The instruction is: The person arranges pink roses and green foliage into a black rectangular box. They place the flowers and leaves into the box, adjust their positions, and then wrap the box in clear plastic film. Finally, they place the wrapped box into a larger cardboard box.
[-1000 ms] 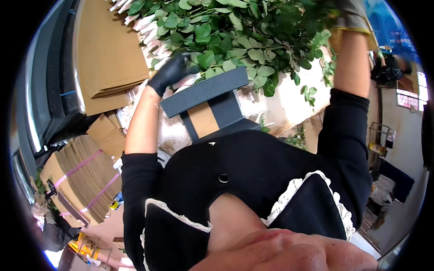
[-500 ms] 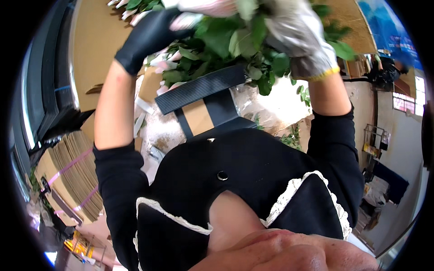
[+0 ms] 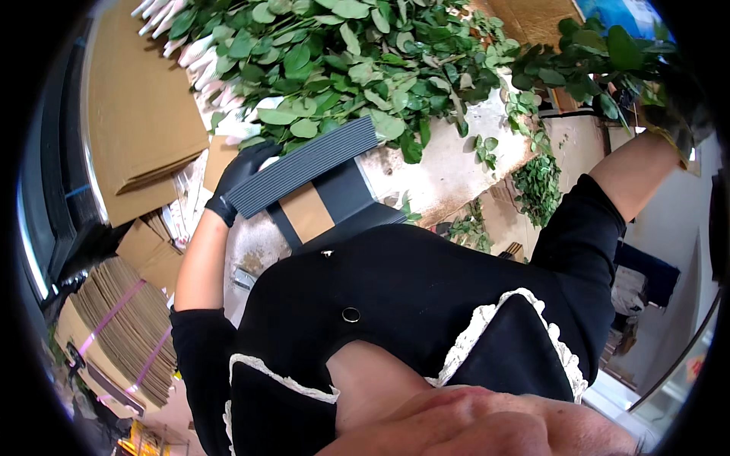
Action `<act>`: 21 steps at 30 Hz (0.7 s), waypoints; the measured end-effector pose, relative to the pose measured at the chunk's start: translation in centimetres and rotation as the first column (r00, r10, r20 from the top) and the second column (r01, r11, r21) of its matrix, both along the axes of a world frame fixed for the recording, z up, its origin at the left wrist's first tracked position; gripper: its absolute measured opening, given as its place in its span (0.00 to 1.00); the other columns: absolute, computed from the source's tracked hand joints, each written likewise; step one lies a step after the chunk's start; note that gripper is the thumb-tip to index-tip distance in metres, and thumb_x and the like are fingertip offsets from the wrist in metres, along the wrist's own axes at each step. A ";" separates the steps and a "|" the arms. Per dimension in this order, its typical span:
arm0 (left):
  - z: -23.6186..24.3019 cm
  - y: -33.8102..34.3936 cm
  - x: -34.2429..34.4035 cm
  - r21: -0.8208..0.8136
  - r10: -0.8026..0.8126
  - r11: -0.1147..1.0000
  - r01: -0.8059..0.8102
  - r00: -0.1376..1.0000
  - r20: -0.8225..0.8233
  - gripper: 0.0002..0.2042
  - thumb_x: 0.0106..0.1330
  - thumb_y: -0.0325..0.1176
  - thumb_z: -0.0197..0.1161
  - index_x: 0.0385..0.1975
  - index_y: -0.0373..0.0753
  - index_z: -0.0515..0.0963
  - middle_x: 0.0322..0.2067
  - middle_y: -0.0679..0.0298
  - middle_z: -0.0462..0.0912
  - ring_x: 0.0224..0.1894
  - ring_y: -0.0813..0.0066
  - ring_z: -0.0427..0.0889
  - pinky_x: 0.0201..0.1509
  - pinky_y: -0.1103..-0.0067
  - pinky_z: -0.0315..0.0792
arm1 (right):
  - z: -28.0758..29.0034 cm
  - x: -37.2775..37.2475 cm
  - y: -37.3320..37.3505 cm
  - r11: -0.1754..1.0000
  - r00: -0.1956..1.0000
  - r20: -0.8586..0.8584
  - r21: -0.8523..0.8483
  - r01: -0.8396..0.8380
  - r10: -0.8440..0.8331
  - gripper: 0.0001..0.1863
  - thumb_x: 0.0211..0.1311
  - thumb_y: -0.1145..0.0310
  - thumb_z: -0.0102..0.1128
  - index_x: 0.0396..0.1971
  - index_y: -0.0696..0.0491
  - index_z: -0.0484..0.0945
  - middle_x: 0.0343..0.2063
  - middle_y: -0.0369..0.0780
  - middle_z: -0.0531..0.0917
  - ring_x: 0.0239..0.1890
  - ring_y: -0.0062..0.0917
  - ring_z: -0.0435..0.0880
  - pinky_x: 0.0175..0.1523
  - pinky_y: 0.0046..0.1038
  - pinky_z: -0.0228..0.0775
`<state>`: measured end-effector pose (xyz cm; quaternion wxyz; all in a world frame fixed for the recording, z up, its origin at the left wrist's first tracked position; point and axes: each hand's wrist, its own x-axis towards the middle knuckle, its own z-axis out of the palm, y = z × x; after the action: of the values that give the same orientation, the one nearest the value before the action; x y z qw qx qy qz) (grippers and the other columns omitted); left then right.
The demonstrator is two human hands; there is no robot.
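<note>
My left hand (image 3: 242, 176), in a black glove, is beside the left end of a black ribbed board (image 3: 304, 169). Its fingers are curled, with a pale thing showing at them; the board hides part of the hand, so what it holds is unclear. Far to the right, my right hand (image 3: 679, 125), in a glove with a yellow cuff, is closed on leafy stems (image 3: 585, 68); shadow and leaves hide its fingers. Ahead lies a large heap of leafy green stems (image 3: 334, 76). Pale pink and white wrapped flower heads (image 3: 220, 80) line its left side.
Flat cardboard sheets (image 3: 141, 114) lie at the left. A strapped stack of cardboard (image 3: 125, 323) stands lower left. Below the ribbed board is a black piece with a brown band (image 3: 306, 213). Cut greenery (image 3: 538, 190) hangs past the right edge of the pale work surface (image 3: 433, 171).
My right hand has swung from the heap out to the far right with leafy stems. My left hand has come down and nearer, from the flower heads to the ribbed board's end.
</note>
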<state>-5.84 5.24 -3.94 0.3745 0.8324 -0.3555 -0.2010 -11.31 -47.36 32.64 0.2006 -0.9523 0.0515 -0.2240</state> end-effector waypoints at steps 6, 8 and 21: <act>9.8 -0.7 5.2 0.085 0.285 0.938 -0.336 0.888 0.361 0.20 0.59 0.40 0.68 0.50 0.44 0.79 0.41 0.55 0.85 0.42 0.58 0.85 0.47 0.70 0.77 | 2.6 -2.4 0.7 0.999 0.986 0.165 0.047 -0.006 -0.002 0.25 0.66 0.63 0.55 0.62 0.55 0.69 0.55 0.44 0.77 0.56 0.32 0.78 0.61 0.29 0.70; 14.1 -1.6 6.8 -0.101 0.384 0.921 -0.376 0.833 0.399 0.18 0.59 0.41 0.68 0.49 0.44 0.80 0.38 0.54 0.85 0.38 0.59 0.86 0.42 0.72 0.78 | 2.0 -2.0 3.9 0.991 0.976 0.201 0.089 -0.096 0.077 0.25 0.66 0.63 0.55 0.62 0.55 0.68 0.55 0.45 0.77 0.56 0.32 0.78 0.61 0.30 0.70; 20.1 -3.5 -6.5 -0.574 0.090 0.664 -0.480 0.813 -0.575 0.20 0.68 0.28 0.61 0.60 0.38 0.74 0.53 0.61 0.82 0.52 0.77 0.79 0.58 0.79 0.71 | -15.5 -0.6 25.3 0.648 0.652 -0.092 -0.067 -0.758 0.753 0.28 0.58 0.63 0.60 0.60 0.50 0.71 0.49 0.49 0.80 0.50 0.39 0.80 0.54 0.37 0.71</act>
<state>-12.33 1.72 16.18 0.7654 0.5931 -0.1540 -0.1966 -11.91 -22.11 17.14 0.2263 -0.9019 -0.3553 -0.0957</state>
